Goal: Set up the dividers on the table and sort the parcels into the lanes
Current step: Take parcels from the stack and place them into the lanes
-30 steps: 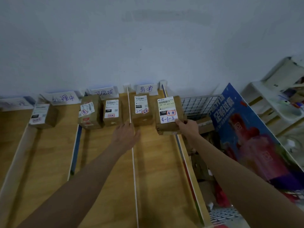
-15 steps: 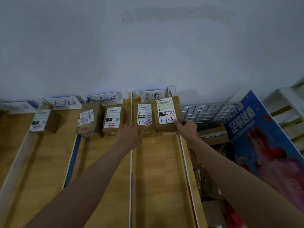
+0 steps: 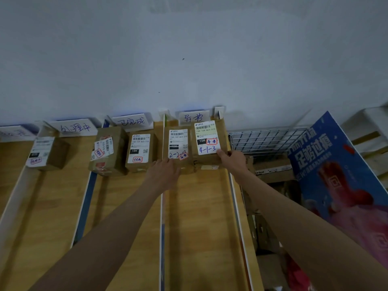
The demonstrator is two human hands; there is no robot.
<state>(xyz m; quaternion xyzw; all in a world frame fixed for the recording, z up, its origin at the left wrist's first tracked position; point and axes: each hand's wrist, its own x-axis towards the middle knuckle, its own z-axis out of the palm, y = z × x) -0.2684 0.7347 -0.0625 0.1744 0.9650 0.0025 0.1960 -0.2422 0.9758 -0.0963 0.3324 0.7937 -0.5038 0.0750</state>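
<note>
The 4-1-3 parcel point(image 3: 210, 143) sits at the far end of the rightmost lane, touching the 2-2 parcel point(image 3: 178, 147). My right hand point(image 3: 233, 160) grips its near right corner. My left hand point(image 3: 163, 173) lies over the middle white divider point(image 3: 161, 223), fingers loosely spread against the front of the 2-2 parcel. Two more parcels point(image 3: 140, 150) point(image 3: 107, 152) stand in the lane to the left, and one parcel point(image 3: 49, 152) in the lane beyond. Other dividers point(image 3: 237, 206) point(image 3: 83, 208) point(image 3: 10, 211) run toward me.
Handwritten lane cards point(image 3: 194, 117) point(image 3: 132, 121) point(image 3: 73, 128) lean on the wall behind the parcels. Past the wooden table's point(image 3: 199, 227) right edge are a wire basket point(image 3: 266, 139), cardboard boxes point(image 3: 273, 169) and a blue poster board point(image 3: 336, 175).
My right hand slid the 4-1-3 parcel back and left until it met the 2-2 parcel. My left hand shifted right across the divider to the 2-2 parcel's front.
</note>
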